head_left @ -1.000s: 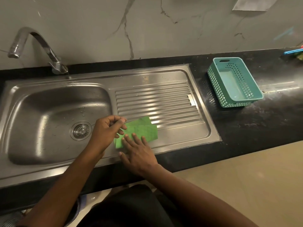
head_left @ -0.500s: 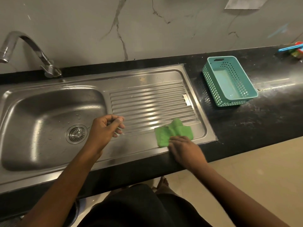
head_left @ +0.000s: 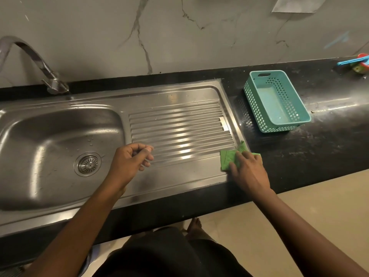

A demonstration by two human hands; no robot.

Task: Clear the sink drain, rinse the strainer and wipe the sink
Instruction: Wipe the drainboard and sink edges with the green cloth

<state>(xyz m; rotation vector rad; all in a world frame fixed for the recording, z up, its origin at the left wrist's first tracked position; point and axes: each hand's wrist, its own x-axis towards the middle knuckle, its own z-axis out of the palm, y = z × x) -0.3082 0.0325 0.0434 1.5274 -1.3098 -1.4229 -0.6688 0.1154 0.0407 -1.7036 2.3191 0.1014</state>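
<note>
1. Head view, cloth position: the green cloth (head_left: 227,159) lies right of centre in the frame, at the right end of the drainboard (head_left: 179,132). Its far corner overlaps the sink (head_left: 159,188) rim onto the black counter (head_left: 319,146).
2. Head view, right hand (head_left: 248,173): it rests palm-down on the cloth. The fingers are extended and slightly spread, pressing the cloth flat rather than gripping it.
3. Head view, left hand (head_left: 129,162): it hovers at frame centre over the left end of the drainboard. The fingers are loosely curled with the thumb near the index tip, and they hold nothing.
4. Change: one second ago the cloth lay beside the basin under both hands. It has since travelled along the front of the drainboard to the right-hand rim, while the left hand has let go and stayed in place.
5. Meaning for the task: one wiping pass across the drainboard front appears complete, so the wipe step is judged to be in progress.
6. Remaining area: the strainer (head_left: 88,164) sits in the drain at left of centre, and droplets show on the basin wall, so the basin probably needs wiping next.
7. Surroundings: the faucet (head_left: 36,60) stands at upper left and a teal basket (head_left: 257,100) sits on the counter at upper right, well apart from the cloth
</note>
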